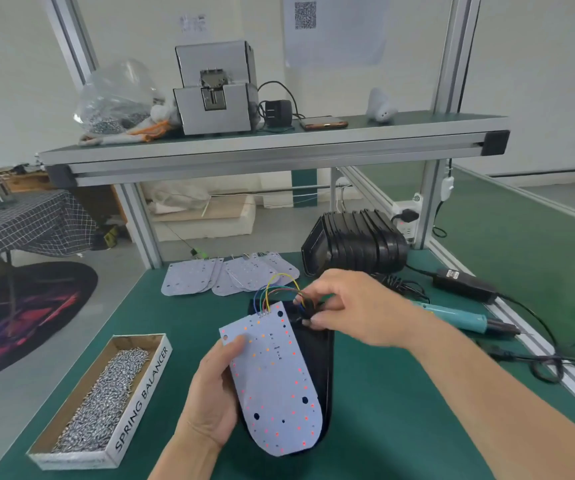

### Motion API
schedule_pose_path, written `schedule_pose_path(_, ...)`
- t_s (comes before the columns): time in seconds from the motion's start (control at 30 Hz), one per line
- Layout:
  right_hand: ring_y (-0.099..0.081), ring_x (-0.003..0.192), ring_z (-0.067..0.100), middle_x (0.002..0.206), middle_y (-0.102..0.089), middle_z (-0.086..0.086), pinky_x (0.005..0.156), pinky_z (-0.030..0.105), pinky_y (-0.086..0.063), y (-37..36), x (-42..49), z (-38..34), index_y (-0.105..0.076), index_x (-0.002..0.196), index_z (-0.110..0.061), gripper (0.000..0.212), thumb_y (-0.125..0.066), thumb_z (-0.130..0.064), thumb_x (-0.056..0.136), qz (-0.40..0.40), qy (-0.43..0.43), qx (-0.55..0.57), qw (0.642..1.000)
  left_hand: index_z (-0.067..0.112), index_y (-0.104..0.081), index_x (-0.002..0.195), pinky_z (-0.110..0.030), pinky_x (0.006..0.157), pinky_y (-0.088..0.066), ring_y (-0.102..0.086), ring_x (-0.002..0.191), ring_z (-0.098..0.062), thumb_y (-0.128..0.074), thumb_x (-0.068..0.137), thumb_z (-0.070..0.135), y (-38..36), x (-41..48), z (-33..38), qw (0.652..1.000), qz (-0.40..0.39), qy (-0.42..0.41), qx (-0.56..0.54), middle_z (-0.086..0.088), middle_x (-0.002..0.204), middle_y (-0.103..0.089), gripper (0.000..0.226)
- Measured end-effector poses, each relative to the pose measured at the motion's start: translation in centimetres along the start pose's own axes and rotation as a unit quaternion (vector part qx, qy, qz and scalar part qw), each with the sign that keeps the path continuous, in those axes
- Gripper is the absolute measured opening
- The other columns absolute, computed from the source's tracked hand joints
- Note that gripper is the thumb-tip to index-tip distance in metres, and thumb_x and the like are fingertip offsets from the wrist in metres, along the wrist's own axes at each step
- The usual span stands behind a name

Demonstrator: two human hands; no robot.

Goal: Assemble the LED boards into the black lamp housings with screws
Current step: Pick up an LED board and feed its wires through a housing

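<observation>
LED board [275, 386], pale and round-ended with red and orange dots and dark holes, lies tilted over a black lamp housing [320, 358] on the green bench. Left hand [213, 400] grips its edge; right hand [351, 303] pinches its coloured wires [275, 289].

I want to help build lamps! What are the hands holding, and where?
Left hand grips the white rounded LED board by its left edge. Right hand pinches the board's coloured wires near their far end.

Assembly workshop: aluminium-frame workbench [272, 150], green mat [383, 410], screw box [102, 396], electric screwdriver [452, 315].
</observation>
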State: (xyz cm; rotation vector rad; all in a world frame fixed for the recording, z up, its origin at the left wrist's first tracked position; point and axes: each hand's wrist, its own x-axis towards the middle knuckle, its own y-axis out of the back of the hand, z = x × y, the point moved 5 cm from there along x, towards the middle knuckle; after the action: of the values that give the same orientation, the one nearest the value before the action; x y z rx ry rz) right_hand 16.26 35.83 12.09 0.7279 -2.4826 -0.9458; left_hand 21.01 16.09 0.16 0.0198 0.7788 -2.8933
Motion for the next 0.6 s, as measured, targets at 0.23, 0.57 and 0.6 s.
schedule_pose_path(0.23, -0.060, 0.090, 0.028, 0.094, -0.065, 0.005, 0.082, 0.043, -0.048, -3.0, -0.3, 0.6, -0.069, 0.098, -0.007, 0.011, -0.070, -0.015, 0.090, 0.101, 0.106, -0.189, 0.971, 0.007, -0.079, 0.098, -0.036, 0.069, -0.060, -0.073, 0.083, -0.027, -0.074, 0.068, 0.023, -0.9, -0.1, 0.3, 0.999, -0.041, 0.010, 0.012, -0.017, 0.099, -0.076, 0.035)
schedule_pose_path(0.57, -0.054, 0.064, 0.025, 0.075, -0.057, -0.002, 0.058, 0.035, -0.043, -3.3, -1.6, 0.3, -0.068, 0.078, -0.017, 0.019, -0.052, -0.026, 0.082, 0.225, 0.152, -0.251, 0.929, -0.002, -0.076, 0.102, -0.035, 0.078, -0.058, -0.070, 0.088, -0.026, -0.079, 0.069, 0.027, -1.2, -1.2, 0.1, 0.991, -0.106, -0.003, 0.088, -0.018, 0.100, -0.074, 0.044)
schedule_pose_path(0.6, -0.051, 0.066, 0.024, 0.076, -0.054, -0.001, 0.061, 0.036, -0.039, -3.2, -1.6, -0.1, -0.063, 0.076, -0.016, 0.013, -0.053, -0.023, 0.080, 0.241, 0.168, -0.251, 0.922, -0.002, -0.076, 0.102, -0.034, 0.079, -0.057, -0.069, 0.088, -0.026, -0.079, 0.069, 0.028, -1.3, -1.2, 0.2, 0.990, -0.110, -0.008, 0.090, -0.017, 0.101, -0.073, 0.045)
